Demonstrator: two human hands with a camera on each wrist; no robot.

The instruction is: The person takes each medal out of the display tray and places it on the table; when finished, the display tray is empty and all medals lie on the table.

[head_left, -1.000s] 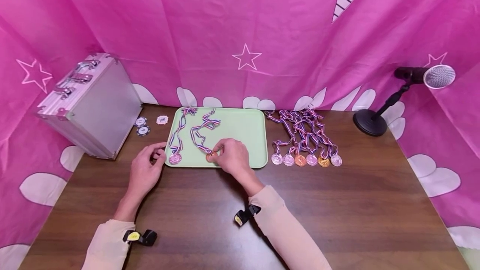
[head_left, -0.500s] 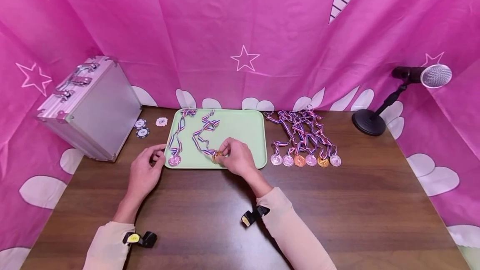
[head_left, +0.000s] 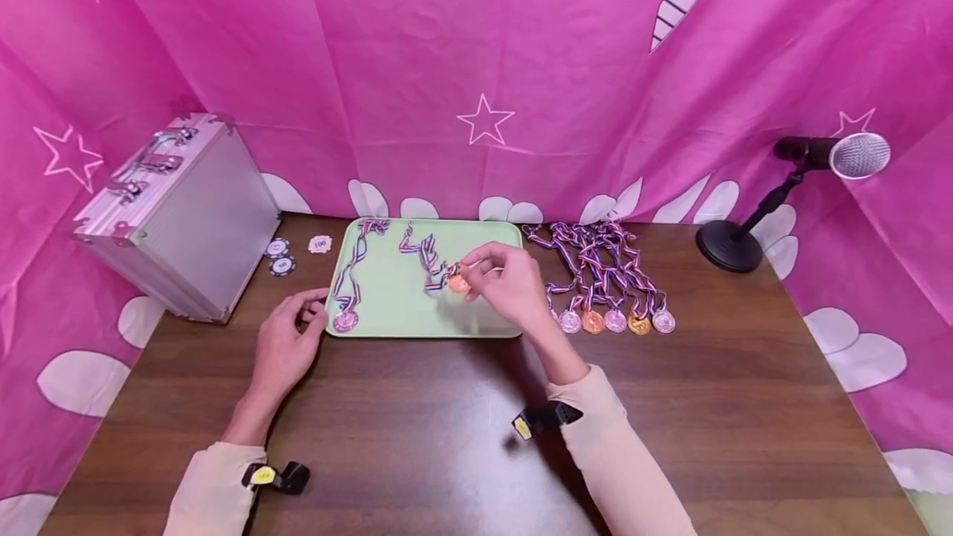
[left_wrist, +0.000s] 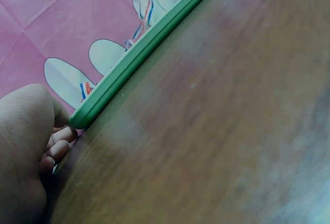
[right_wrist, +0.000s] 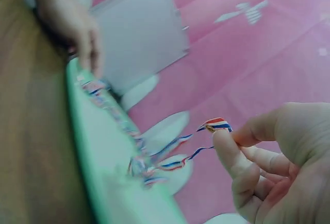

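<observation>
My right hand (head_left: 506, 284) pinches a medal (head_left: 457, 282) near the top of its coppery disc, raised over the light green tray (head_left: 491, 325). Its striped ribbon (head_left: 428, 259) trails down toward the tray; in the right wrist view the ribbon (right_wrist: 216, 124) shows at the thumb and fingertip. My left hand (head_left: 290, 337) rests with loosely bent fingers at the tray's left edge, and the left wrist view shows it right at the tray's corner (left_wrist: 82, 118). A pinkish-silver medal (head_left: 346, 320) lies in the tray's left part, ribbon stretched toward the back.
Several medals (head_left: 593, 321) lie in a row right of the tray, ribbons bunched behind them. A silver case (head_left: 193, 230) stands at the left, with a few poker chips (head_left: 281, 265) beside it. A microphone (head_left: 859, 155) on a black stand (head_left: 730, 246) is at the back right.
My right hand has moved right and away from me, lifting the medal off the tray and drawing its ribbon along. The left hand stays at the tray's edge.
</observation>
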